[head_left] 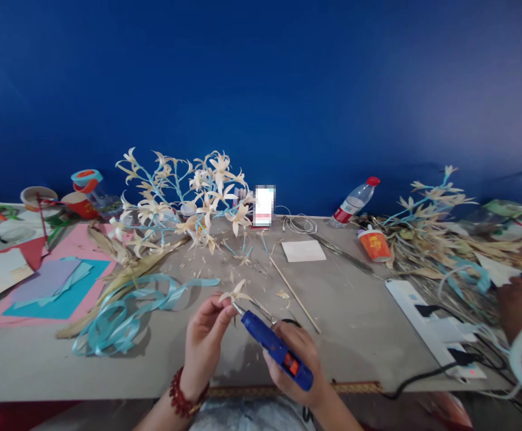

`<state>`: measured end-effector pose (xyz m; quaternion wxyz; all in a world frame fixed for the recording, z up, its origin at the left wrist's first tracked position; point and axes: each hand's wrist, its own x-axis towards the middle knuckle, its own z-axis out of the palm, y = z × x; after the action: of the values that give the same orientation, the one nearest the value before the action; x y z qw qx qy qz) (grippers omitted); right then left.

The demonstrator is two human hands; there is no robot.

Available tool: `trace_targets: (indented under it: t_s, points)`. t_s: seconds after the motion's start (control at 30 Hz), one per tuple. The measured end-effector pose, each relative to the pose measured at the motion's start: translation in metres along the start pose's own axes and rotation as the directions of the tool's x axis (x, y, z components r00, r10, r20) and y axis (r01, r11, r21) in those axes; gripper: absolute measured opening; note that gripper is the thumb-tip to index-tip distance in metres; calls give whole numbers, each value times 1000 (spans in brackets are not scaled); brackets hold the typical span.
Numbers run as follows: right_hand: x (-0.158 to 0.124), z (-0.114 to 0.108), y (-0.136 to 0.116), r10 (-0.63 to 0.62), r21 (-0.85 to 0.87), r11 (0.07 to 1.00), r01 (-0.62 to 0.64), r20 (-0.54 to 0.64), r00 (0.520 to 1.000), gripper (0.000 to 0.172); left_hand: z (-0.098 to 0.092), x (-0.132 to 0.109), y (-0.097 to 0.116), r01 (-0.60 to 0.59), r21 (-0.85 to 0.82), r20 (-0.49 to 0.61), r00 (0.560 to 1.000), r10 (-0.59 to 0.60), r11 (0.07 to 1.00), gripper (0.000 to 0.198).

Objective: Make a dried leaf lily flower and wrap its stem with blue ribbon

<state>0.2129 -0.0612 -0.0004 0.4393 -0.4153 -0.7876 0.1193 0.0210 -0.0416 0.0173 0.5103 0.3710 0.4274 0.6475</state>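
The left hand point(205, 338) is pinching a cream, pointed-petal flower of dried husk-like material point(237, 293) between thumb and fingers, above the front middle of the grey table point(355, 335). The right hand point(299, 356) is wrapping its grip around a blue plastic glue gun with an orange inset point(272, 344); its trigger is hidden, so whether it is being pressed cannot be told. The gun's tapered metal nozzle point(239, 308) is pointing at the flower base, touching it or lying just beside it. The step in hand is apparently applying adhesive at that base. The next move is calling for a steady flower, a small dose and fingertips clear of the hot tip.

A loosely coiled, light blue satin ribbon point(117, 323) is lying left of the left hand. A thin, pale wooden stick point(294, 293) is lying beyond the right hand, and a white rectangular card point(303, 251) is lying farther back. Blue-stemmed branches of cream flowers point(218, 170) are standing at the rear. At right, a white power strip point(418, 320) is carrying black cables point(422, 376); one is running toward the front edge and is possibly restricting the gun's travel. A co-worker's hand point(516, 305) is occupying the far right.
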Motion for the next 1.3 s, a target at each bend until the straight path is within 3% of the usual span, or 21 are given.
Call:
trace_targets:
  t_s: [0.17, 0.37, 0.47, 0.57, 0.67, 0.73, 0.8, 0.87, 0.97, 1.1, 1.2, 1.3]
  points:
    - [-1, -3, 3, -28, 67, 997, 28, -1, 1000, 28, 1, 2, 1, 91, -141, 49, 995, -85, 986, 10]
    - [2, -4, 4, 43, 13, 999, -42, -117, 992, 32, 2, 5, 8, 241, -310, 190, 964, -188, 920, 13]
    - [8, -11, 15, 80, -18, 996, -82, -70, 994, 22, 1, 5, 10, 354, -349, 277, 924, -266, 867, 16]
    - [17, -23, 40, 121, -202, 973, -115, 19, 992, 19, -2, 6, 11, 400, -358, 314, 903, -295, 844, 19]
    - [27, -35, 72, 339, -498, 828, -258, 77, 938, 21, -11, 7, 10, 322, -324, 241, 937, -251, 890, 18]
    - [32, -39, 92, 462, -658, 693, -294, 93, 882, 21, -21, 9, 10, 215, -263, 125, 974, -187, 941, 15]
    - [35, -42, 108, 518, -744, 606, -281, 101, 850, 22, -34, 11, 9, 94, -175, -23, 995, -100, 980, 15]
    - [35, -46, 120, 524, -771, 582, -260, 111, 844, 26, -46, 14, 10, 0, -103, -166, 986, -17, 995, 17]
    - [36, -56, 127, 476, -761, 622, -186, 178, 861, 31, -58, 16, 13, -83, -38, -309, 949, 67, 996, 20]
    - [58, -64, 111, 355, -671, 732, -116, 230, 906, 27, -61, 18, 16, -71, -38, -322, 945, 55, 997, 21]
    - [94, -41, 86, 248, -526, 848, -69, 279, 928, 17, -55, 18, 12, -11, -68, -279, 960, -8, 998, 22]
    - [135, 7, 69, 161, -452, 891, 45, 408, 899, 14, -47, 16, 7, 20, -77, -237, 971, -37, 997, 22]
